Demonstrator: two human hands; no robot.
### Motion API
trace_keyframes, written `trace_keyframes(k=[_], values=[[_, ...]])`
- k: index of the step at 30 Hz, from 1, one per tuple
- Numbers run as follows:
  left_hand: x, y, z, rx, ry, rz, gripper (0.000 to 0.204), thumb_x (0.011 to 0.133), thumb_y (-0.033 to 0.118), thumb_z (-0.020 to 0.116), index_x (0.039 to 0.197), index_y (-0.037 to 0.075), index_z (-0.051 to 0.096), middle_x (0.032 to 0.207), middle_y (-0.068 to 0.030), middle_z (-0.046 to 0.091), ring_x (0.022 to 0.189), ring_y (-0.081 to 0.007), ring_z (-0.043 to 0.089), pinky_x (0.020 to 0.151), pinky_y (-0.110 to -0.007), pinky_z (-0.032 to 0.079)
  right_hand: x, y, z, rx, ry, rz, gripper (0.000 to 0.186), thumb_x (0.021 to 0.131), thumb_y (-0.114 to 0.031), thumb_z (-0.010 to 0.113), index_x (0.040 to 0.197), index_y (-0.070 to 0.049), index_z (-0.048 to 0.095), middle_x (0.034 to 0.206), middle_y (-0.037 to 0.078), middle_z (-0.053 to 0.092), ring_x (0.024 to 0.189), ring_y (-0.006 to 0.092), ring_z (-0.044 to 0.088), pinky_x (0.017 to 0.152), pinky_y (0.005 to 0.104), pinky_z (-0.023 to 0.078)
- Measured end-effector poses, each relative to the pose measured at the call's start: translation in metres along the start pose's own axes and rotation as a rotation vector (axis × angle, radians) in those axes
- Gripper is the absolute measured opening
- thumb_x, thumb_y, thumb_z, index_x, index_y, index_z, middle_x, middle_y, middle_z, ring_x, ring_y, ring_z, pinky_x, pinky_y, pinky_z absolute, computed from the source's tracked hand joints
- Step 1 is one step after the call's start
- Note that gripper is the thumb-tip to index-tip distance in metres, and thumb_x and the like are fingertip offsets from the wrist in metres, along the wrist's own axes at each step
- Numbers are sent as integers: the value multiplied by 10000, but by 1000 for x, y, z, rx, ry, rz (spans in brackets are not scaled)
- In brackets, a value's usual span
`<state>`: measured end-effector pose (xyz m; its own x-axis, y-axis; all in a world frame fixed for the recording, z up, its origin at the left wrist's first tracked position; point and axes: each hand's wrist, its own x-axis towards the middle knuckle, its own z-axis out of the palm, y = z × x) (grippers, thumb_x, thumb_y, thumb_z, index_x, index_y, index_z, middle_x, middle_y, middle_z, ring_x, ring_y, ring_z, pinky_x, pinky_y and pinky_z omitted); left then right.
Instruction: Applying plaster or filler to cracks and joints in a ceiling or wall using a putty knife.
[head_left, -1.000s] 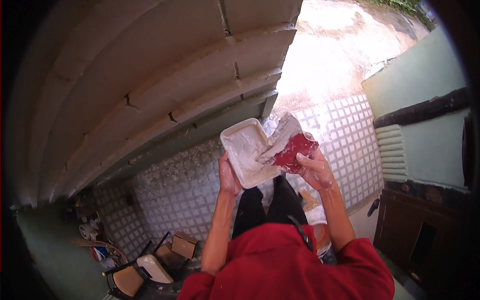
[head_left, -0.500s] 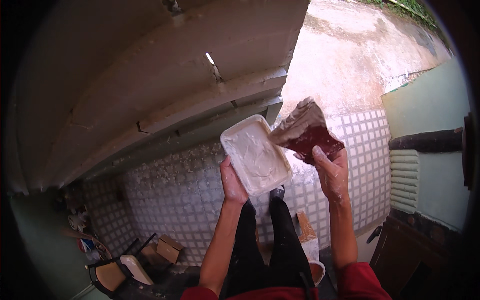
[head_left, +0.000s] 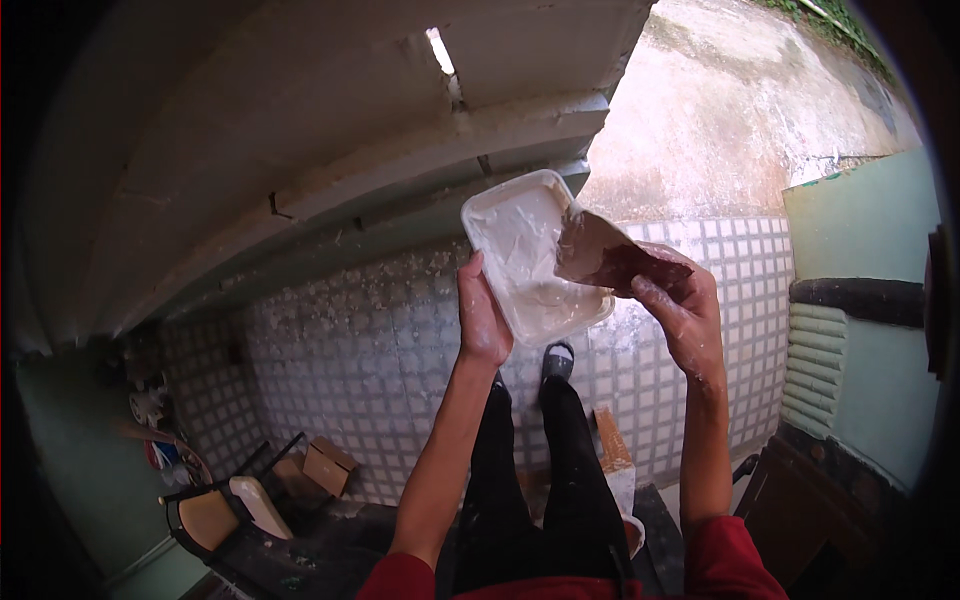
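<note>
- My right hand [head_left: 680, 310] has brought the scraper [head_left: 600, 255] onto the tray [head_left: 530, 260] since the earlier frame.
- My left hand [head_left: 483, 315] grips the tray's edge, held overhead.
- Right fingers clamp the scraper.

Two hands are in view: the left hand [head_left: 484, 322] and the right hand [head_left: 680, 312]. There is one white rectangular tray [head_left: 532, 256] of pale plaster and one trowel [head_left: 600, 258] with a dark red handle (its blade smeared pale). Below, one chair [head_left: 215, 515] stands with one white slab [head_left: 260, 505] on its seat, and one cardboard box [head_left: 328, 466] lies beside it. One shoe [head_left: 558, 360] shows, and two black trouser legs [head_left: 540, 480].
</note>
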<state>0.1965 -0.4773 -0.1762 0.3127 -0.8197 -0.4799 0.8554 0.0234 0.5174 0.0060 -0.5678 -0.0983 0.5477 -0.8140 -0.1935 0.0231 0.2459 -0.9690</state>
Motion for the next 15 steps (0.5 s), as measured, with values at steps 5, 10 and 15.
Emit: trace_keyframes(k=[5, 10, 15], values=[[-5, -5, -9, 7, -56, 2, 558, 967, 436, 377, 1362, 45, 428, 1351, -89, 518, 1220, -221, 512, 1070, -370, 361, -8, -5, 9, -58, 4, 15, 307, 913, -3, 583, 1208, 80, 569, 1084, 147, 665, 981, 189, 634, 876, 328, 521], [-9, -5, -14, 3, -73, -18, 547, 970, 432, 381, 1372, 63, 417, 1369, -86, 501, 1239, -216, 495, 1071, -374, 363, -12, -15, 15, 1, 23, 76, 289, 915, -34, 591, 1183, 72, 567, 1036, 130, 674, 912, 173, 654, 810, 308, 543], [-13, -5, -11, -23, -126, -27, 541, 973, 426, 373, 1380, 71, 402, 1379, -82, 492, 1251, -216, 486, 1080, -379, 356, -13, -22, 16, -40, 26, 114, 242, 888, -54, 610, 1110, 34, 572, 875, 78, 676, 652, 94, 632, 593, 226, 523]])
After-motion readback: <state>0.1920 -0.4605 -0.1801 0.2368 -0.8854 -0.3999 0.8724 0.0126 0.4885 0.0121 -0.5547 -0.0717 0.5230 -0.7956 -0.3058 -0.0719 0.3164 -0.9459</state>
